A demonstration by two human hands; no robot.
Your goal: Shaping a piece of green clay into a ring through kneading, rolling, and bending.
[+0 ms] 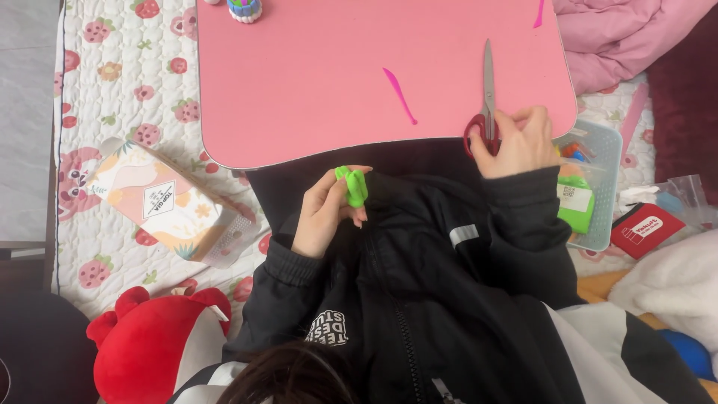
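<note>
Head view, looking down on a person in a dark jacket seated at a pink lap table [314,82], the landmark for all positions below. The left hand [323,213] is held just off the table's near edge, over the lap, its fingers closed in a pinch around a small bright-green piece of soft material [353,185]; the piece is raised clear of the jacket, apparently so that it stays clean and in sight. The right hand [517,141] rests on the table's near right corner, curled over the red handles of a pair of scissors [486,97]; whether the fingers pass through the loops cannot be told. The blades are closed and point away from the body, toward the table's far edge, which keeps the tips away from the person.

On the table, left of the scissors, lies a thin magenta modelling tool [400,96]; a small multicoloured figure [244,9] stands at the far edge, and another magenta sliver [538,13] near the far right corner. Right of the table, a pale blue basket [609,150] holds green and orange items, partly hidden by the right sleeve; beyond it lies a red packet [645,228]. Left of the table, a patterned box [161,202] rests on a strawberry-print quilt [97,112], with a red plush toy [153,340] nearer the person. Nothing lies between the two hands except the table edge and jacket front.
</note>
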